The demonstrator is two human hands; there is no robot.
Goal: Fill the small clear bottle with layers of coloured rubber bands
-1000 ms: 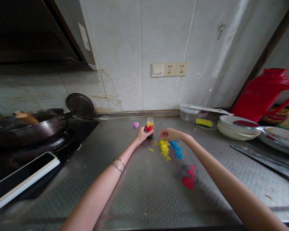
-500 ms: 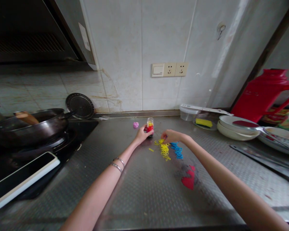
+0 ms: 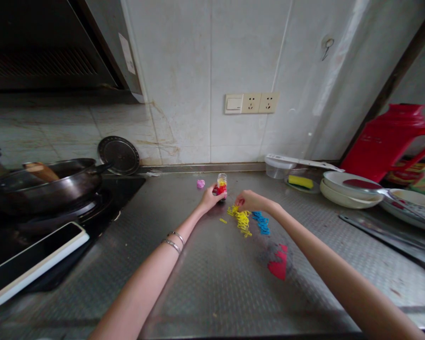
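I have two hands out over the metal tabletop [image 3: 212,283], both working nearer its back edge than its front edge. My left hand [image 3: 209,197], with two silver bangles [image 3: 172,244] on the wrist, has its fingers wrapped around one small clear jar [image 3: 222,182]. The jar is upright, close to the back edge and about midway along it; I can see red and yellow pieces inside, too crowded to count.

My right hand [image 3: 250,200] reaches down at the end of one yellow pile [image 3: 243,222] nearest the back edge. Its fingers are bunched and pointing down, but from here I can't tell whether they pinch a piece. The pile is many small loop-shaped pieces, overlapping beyond counting. One blue pile [image 3: 261,223] lies just beside it, toward the right edge. A single yellow piece [image 3: 223,220] sits apart, toward the left edge, and one pink item [image 3: 200,183] lies past the left hand, near the back edge.

Toward the front edge I see one ragged red patch [image 3: 279,264]. Near the back right corner are one yellow sponge [image 3: 300,182], one clear tub [image 3: 278,168] and one red thermos [image 3: 386,141].
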